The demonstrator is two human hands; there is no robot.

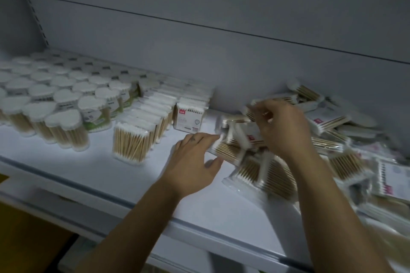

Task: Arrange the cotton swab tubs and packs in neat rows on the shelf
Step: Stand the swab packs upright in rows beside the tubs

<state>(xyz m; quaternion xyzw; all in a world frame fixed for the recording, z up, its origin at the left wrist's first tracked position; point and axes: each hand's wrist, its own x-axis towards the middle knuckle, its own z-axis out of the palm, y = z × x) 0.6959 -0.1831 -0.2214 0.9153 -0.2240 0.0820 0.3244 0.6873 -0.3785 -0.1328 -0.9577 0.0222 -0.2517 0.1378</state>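
Observation:
On the white shelf (pixel 124 175), several heart-lidded tubs of cotton swabs (pixel 66 126) stand in rows at the left. Upright swab packs (pixel 133 142) form two rows beside them, the right row ending in a pack with a red label (pixel 189 117). A loose heap of packs (pixel 332 139) covers the right side. My left hand (pixel 195 162) lies flat with straight fingers, its fingertips touching a flat pack (pixel 226 150) at the heap's edge. Above the heap, my right hand (pixel 281 126) has curled fingers pinching a pack (pixel 275 98). The frame is blurred at the right.
The grey back panel (pixel 221 17) rises behind the shelf, with a slotted upright (pixel 33 11) at the left. The shelf's front edge (pixel 111 197) runs diagonally below my arms. Bare shelf surface lies between the upright rows and the heap.

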